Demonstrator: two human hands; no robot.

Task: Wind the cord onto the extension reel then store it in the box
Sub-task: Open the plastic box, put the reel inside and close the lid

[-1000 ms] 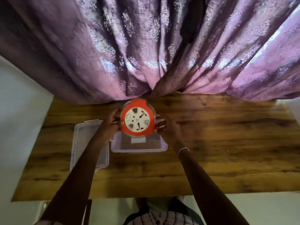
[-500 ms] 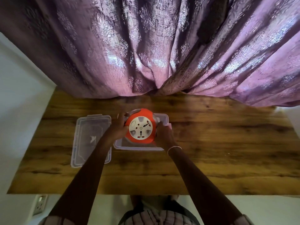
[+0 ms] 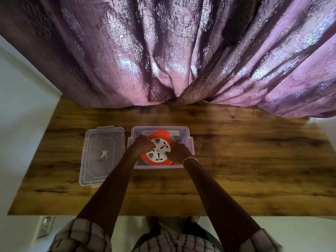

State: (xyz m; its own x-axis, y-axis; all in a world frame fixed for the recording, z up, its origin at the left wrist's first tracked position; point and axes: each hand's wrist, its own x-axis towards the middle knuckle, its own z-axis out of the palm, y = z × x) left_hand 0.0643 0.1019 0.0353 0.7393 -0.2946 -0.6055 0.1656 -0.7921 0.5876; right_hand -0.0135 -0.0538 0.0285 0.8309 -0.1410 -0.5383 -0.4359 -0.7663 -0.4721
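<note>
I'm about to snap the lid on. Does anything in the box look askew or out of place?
Only the orange reel: it looks tilted in the clear box, not flat, with the left hand and right hand gripping its sides. No cord trails out.

Daylight glows through the curtain [image 3: 163, 51] before me, leaving my desk [image 3: 254, 151] dim. The wide lens bends the edges and detail looks soft.

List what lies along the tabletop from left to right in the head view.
clear lid → left hand → extension reel → right hand. The box surrounds the reel and both hands, so it has no single place in the order.
</note>
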